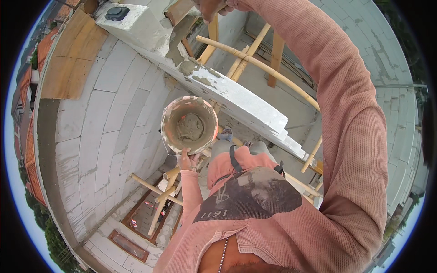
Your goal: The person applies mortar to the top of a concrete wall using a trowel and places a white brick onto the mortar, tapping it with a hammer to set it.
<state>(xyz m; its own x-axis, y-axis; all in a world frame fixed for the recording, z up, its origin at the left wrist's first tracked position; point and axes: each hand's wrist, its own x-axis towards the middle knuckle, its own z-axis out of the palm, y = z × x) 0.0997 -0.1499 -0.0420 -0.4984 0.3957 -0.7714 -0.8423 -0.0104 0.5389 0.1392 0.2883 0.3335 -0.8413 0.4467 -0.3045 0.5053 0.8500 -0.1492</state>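
Observation:
My left hand [187,160] grips the near rim of a round bucket [166,132], thumb over the edge. Wet grey mortar [190,126] lies in the bottom, and the inner wall is coated with it. At the top edge of the view my right hand [211,8] is partly cut off, its fingers curled around what looks like a mortar-smeared trowel [181,32]. The trowel is beside the end of a white block [132,27] on top of the wall. Patches of mortar [187,67] lie on the bare wall top [241,98] just nearer to me.
Bamboo poles [268,66] of a scaffold cross on the right, with more poles [164,195] at lower left. A block wall [109,104] rises on the left, with a wooden board [73,54] on it. A dark small object [116,13] sits on the white block.

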